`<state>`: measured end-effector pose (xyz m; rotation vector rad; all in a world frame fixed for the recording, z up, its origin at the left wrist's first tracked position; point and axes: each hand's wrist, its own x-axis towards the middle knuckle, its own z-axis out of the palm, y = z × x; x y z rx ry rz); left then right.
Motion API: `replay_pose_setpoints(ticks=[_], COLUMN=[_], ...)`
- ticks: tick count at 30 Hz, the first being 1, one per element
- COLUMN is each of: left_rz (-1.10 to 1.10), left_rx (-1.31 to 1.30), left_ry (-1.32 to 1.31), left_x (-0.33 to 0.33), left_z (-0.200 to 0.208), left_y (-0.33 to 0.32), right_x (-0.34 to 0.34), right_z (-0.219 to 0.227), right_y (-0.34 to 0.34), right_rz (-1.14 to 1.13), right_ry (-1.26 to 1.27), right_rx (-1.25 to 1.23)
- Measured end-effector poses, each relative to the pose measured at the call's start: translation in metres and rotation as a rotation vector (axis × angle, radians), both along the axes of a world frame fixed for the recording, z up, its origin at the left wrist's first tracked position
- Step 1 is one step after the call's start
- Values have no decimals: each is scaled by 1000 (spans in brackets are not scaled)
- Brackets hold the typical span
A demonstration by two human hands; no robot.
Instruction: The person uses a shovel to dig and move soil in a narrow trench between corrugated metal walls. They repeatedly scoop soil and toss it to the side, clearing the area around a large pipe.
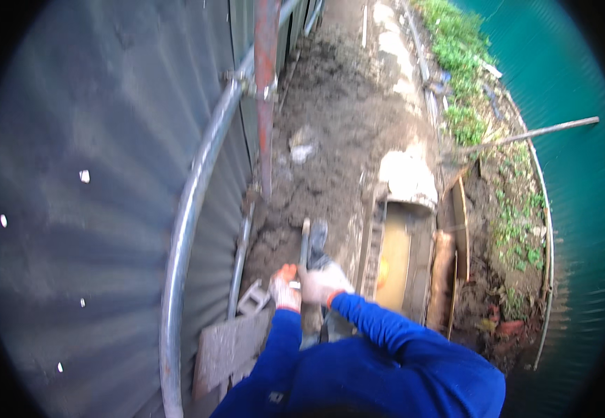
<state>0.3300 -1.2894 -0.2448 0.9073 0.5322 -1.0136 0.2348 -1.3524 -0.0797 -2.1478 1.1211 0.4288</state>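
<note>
My two gloved hands are close together in front of my body, slightly blurred. My right hand (325,282), in a pale glove, is closed around the lower end of a thin grey rod with a light tip (305,240). Beside it, my left hand (286,289), in a white glove with orange fingers, is curled with its fingertips toward the right hand. What it grips is too small and blurred to name. Just past the right hand is a dark boot (318,237) on the muddy ground (330,160).
A corrugated dark metal wall (93,230) with a curved steel pipe (194,188) runs along the left. A concrete block (253,299) and a board (229,348) lie near it. To the right is a trench of muddy water (395,258), then planks (461,230) and a green fence (560,83).
</note>
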Motion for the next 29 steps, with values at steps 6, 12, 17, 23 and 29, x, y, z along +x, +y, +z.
replay_pose_setpoints(ticks=[6, 12, 17, 23, 29], left_rz=[113, 83, -4, -57, -173], left_rx=[-148, 153, -30, 1, 232], left_ry=[-184, 58, -2, -64, 52], left_x=[11, -42, -49, -69, -64], left_z=[31, 11, 15, -62, -131], left_y=[-96, -29, -11, -14, 119], right_x=[13, -46, -52, -85, -88], right_z=[20, -10, -35, -82, -102], right_y=[-91, -17, -2, 18, 109], right_rz=[44, -133, -132, -49, -2], right_ry=[-72, -33, 26, 0, 31], right_rx=[-105, 60, 24, 27, 207])
